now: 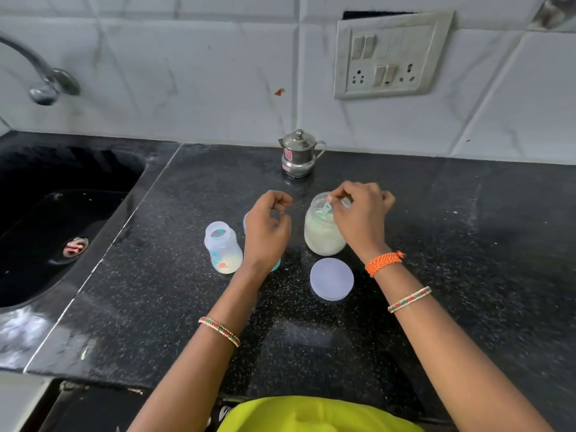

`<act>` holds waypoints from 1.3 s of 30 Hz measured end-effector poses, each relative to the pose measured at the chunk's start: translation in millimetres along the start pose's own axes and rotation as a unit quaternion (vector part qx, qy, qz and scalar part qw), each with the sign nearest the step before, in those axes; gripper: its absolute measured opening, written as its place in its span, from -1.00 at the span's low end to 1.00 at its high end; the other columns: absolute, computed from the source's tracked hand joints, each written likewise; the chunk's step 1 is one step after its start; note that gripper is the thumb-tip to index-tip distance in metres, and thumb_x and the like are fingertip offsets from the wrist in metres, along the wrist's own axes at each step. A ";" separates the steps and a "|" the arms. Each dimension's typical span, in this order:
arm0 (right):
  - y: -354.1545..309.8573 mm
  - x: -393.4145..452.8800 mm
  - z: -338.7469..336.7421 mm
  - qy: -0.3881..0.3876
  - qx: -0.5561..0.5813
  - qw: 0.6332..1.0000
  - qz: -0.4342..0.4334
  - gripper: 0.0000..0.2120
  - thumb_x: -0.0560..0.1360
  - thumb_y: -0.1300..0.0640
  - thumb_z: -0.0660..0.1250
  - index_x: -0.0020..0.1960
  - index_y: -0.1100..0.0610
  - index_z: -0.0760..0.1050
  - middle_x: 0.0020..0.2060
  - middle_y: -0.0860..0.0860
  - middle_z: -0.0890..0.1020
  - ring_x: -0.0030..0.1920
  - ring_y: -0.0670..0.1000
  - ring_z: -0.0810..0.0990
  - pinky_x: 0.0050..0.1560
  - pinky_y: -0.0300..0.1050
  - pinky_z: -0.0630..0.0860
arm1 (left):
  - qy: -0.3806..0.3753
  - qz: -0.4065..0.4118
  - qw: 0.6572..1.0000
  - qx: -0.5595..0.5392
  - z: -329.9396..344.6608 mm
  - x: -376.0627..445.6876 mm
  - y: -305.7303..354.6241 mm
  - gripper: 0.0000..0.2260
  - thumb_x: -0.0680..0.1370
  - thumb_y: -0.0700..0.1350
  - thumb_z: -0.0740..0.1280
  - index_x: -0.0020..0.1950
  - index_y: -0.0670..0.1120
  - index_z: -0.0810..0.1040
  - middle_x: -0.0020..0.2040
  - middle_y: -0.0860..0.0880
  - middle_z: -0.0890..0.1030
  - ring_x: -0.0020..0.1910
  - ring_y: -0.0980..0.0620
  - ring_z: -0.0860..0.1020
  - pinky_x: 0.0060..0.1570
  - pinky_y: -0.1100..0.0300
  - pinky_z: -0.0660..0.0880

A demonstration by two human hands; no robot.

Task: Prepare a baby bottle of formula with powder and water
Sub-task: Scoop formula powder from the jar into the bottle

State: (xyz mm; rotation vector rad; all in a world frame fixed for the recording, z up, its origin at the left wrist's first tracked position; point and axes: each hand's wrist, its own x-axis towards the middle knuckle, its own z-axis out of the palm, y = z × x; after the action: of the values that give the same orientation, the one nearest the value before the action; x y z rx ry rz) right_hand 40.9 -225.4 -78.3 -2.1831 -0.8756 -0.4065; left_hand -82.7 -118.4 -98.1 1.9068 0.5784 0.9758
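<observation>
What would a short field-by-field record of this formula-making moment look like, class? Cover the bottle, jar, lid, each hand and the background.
bottle: open baby bottle, upright, some white powder at its bottom
jar: powder jar, open, right of the bottle
lid: jar lid, flat on the counter
right hand: right hand pinching a teal scoop at the jar's mouth
left hand: left hand, loosely curled, holding nothing visible
background: steel pot by the wall; sink at left

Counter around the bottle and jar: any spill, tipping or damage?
Nothing stands out. The open baby bottle and powder jar stand upright on the counter, the jar lid lies flat beside the jar, and no spill shows, though the speckled stone could hide stray powder.
</observation>
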 end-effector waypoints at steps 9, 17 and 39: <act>1.4 -3.0 -6.3 -0.058 -0.114 0.990 0.064 -0.91 0.30 0.19 0.34 -0.35 0.14 0.60 -0.03 0.05 0.55 0.08 0.12 0.40 0.09 0.06 0.19 | 0.051 -0.001 0.999 -0.004 -15.3 -9.8 7.2 -0.72 0.43 -0.36 0.20 -0.06 0.00 0.52 -0.08 0.16 0.59 -0.17 0.14 0.53 -0.21 0.25 0.46; -36.4 -12.6 -9.2 0.060 0.038 0.997 -0.003 -0.96 0.33 0.15 0.38 -0.29 0.10 0.57 -0.02 -0.01 0.58 0.12 0.04 0.45 0.16 0.04 0.19 | 0.122 0.044 0.991 0.031 -49.1 -15.9 16.8 -0.73 0.43 -0.38 0.20 -0.07 -0.04 0.53 -0.10 0.13 0.58 -0.10 0.28 0.52 -0.18 0.49 0.36; -58.2 -75.4 68.5 -0.277 -0.060 0.958 -0.048 -0.65 0.44 0.00 0.39 0.16 0.09 0.44 0.09 0.04 0.58 0.13 0.10 0.49 0.11 0.08 0.30 | 0.030 -0.136 0.987 0.083 -109.8 -64.1 -60.7 -0.48 0.39 -0.41 0.24 0.28 -0.02 0.38 0.20 0.07 0.48 0.16 0.09 0.45 -0.04 0.17 0.48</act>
State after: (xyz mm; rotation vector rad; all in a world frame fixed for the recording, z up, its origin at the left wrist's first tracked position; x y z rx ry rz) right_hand -52.5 -181.1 -133.8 -2.4155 -1.2857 0.1294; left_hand -209.9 -78.8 -144.2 1.8844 0.9549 0.8307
